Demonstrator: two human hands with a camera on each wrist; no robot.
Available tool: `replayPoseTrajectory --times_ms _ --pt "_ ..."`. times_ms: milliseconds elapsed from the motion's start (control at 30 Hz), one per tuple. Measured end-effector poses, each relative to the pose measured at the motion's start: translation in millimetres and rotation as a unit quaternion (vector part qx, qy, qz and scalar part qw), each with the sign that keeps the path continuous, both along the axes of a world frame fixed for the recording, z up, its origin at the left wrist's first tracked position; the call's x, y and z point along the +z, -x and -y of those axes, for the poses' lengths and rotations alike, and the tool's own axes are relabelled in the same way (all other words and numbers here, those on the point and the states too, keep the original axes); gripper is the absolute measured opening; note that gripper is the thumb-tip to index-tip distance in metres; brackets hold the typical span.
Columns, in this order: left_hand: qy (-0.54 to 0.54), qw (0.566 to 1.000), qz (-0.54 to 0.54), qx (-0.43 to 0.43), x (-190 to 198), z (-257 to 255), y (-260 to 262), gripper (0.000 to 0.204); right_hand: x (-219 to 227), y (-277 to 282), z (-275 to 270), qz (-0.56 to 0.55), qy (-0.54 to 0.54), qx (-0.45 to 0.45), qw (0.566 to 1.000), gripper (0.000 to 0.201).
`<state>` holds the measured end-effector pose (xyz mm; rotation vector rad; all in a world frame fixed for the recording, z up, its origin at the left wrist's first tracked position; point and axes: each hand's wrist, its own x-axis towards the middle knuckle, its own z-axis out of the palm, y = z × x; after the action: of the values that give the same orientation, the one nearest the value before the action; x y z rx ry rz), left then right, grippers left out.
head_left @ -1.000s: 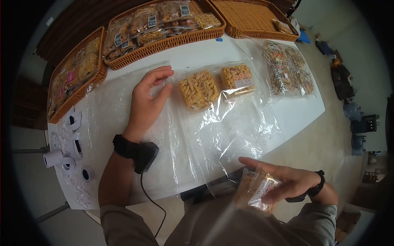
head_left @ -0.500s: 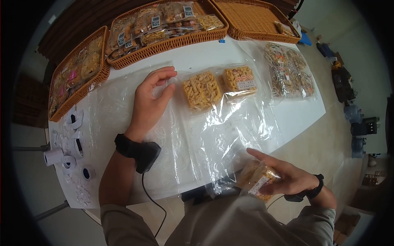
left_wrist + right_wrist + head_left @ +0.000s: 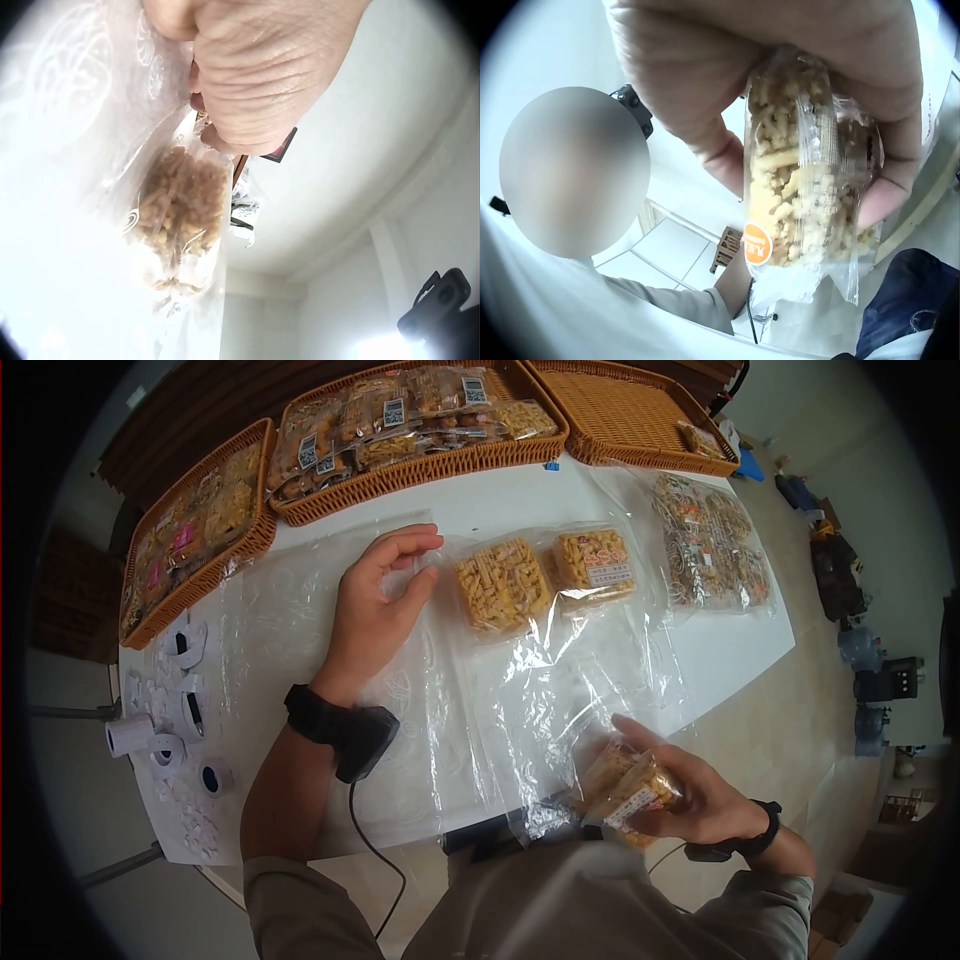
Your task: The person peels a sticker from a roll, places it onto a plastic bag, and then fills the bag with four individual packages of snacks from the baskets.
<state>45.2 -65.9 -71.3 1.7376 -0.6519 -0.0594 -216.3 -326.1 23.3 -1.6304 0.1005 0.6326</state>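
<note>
My left hand (image 3: 378, 608) rests on its side over a clear plastic bag (image 3: 400, 690), thumb and loosely bent fingers apart. Just right of it, two packs of golden puffed-strip snack squares, a plain one (image 3: 502, 586) and a labelled one (image 3: 594, 564), lie inside another clear bag (image 3: 545, 690). In the left wrist view a snack pack (image 3: 184, 199) shows beyond that hand. Low at the table's front edge, my right hand (image 3: 700, 795) grips two wrapped snack packs (image 3: 640, 790) between thumb and fingers. The right wrist view shows these packs (image 3: 787, 172) side by side, one with an orange sticker.
Wicker trays of packaged snacks (image 3: 200, 525) (image 3: 420, 470) line the back, beside a tray (image 3: 620, 410) with one pack. At right lies a bag of multicoloured snack packs (image 3: 712, 545). Label rolls (image 3: 130, 735) and paper scraps occupy the table's left. A cable (image 3: 372, 860) hangs from my left wrist.
My right hand has raised the two snack packs slightly toward the table and the bag's near end. My left hand keeps its pose; the whole view has shifted slightly.
</note>
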Motion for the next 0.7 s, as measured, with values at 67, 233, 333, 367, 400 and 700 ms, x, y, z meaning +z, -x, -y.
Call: replayPoseTrajectory --times_ms 67,233,333,367,400,700 --pt "0.0 1.0 0.002 0.0 0 0 0 0.028 3 -1 -8 0.008 -0.054 -0.067 0.996 0.093" --pt "0.002 1.0 -0.002 0.002 1 1 1 0.028 0 -2 -3 0.011 -0.096 -0.076 0.992 0.095" --pt "-0.002 1.0 0.002 0.002 1 0 1 0.027 4 -5 -3 -0.042 -0.067 -0.057 0.995 0.094" --pt "-0.004 1.0 0.0 -0.001 1 0 1 0.028 4 -6 -4 -0.064 -0.057 -0.053 0.995 0.093" --pt "-0.006 1.0 -0.001 -0.005 1 -1 1 0.03 3 -5 -4 -0.057 -0.031 -0.05 0.997 0.093" --pt "0.004 1.0 0.012 0.003 0 0 1 0.028 -2 -11 -19 -0.109 -0.147 -0.265 0.947 0.09"
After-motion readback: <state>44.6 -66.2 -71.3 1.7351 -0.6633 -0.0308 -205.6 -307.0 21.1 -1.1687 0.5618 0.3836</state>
